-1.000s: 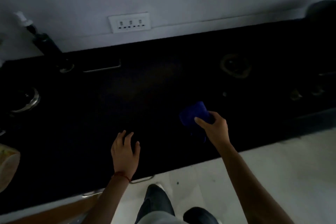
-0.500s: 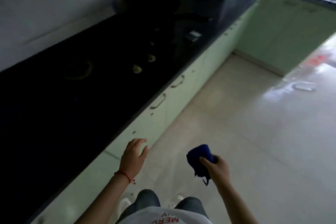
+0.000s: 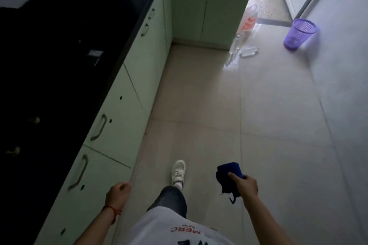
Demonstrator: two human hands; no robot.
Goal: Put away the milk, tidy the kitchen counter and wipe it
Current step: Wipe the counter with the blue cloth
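A person looks down at their own body while standing on a pale tiled floor (image 3: 268,125). Nearest, at the bottom, a white shirt with red lettering and a dark trouser leg show. The right hand (image 3: 246,186) grips a bunched dark blue cloth (image 3: 227,177), thumb pressed on top, holding it in the air above the floor with a loose end hanging below the hand. The left hand (image 3: 118,194), with a red thread at the wrist, is curled into a loose fist and holds nothing; it hangs just beside the pale green cabinet doors (image 3: 119,125). Between the two hands and slightly ahead, a white shoe (image 3: 178,173) steps forward. To the left of the left hand, above the cabinets, runs the dark, dim counter (image 3: 59,55); its contents are too dark to tell. Far ahead of the right hand, a purple mesh bin (image 3: 299,33) stands by the wall, with a plastic bag (image 3: 249,21) and clear bottles (image 3: 249,52) on the floor near the corner cabinet.
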